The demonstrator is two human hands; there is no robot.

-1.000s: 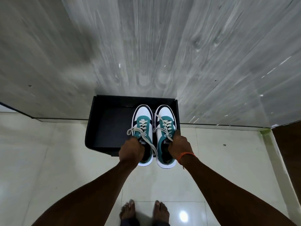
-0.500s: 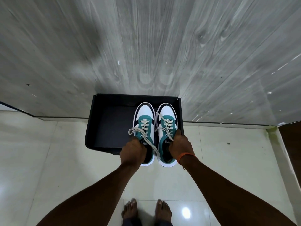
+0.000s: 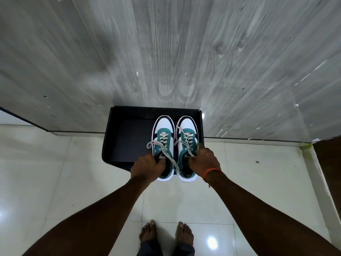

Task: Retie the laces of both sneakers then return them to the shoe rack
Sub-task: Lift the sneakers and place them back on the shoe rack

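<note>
Two white, teal and navy sneakers sit side by side, toes pointing away from me, over the right half of a black shoe rack (image 3: 125, 145). My left hand (image 3: 146, 168) grips the heel opening of the left sneaker (image 3: 163, 137). Around the collar of the right sneaker (image 3: 187, 135) my right hand (image 3: 203, 160), with an orange wristband, is closed. Both heels stick out past the rack's front edge. Cream laces lie in loops across both tongues, and one strand trails down between the shoes.
The rack stands against a grey wood-grain wall (image 3: 166, 52) on a glossy pale tiled floor (image 3: 55, 182). My bare feet (image 3: 166, 231) are just below the shoes. A dark brown panel (image 3: 330, 163) sits at the far right.
Both hands have carried the sneakers a little further onto the rack, so less of the heels overhangs the front edge. The grips are unchanged.
</note>
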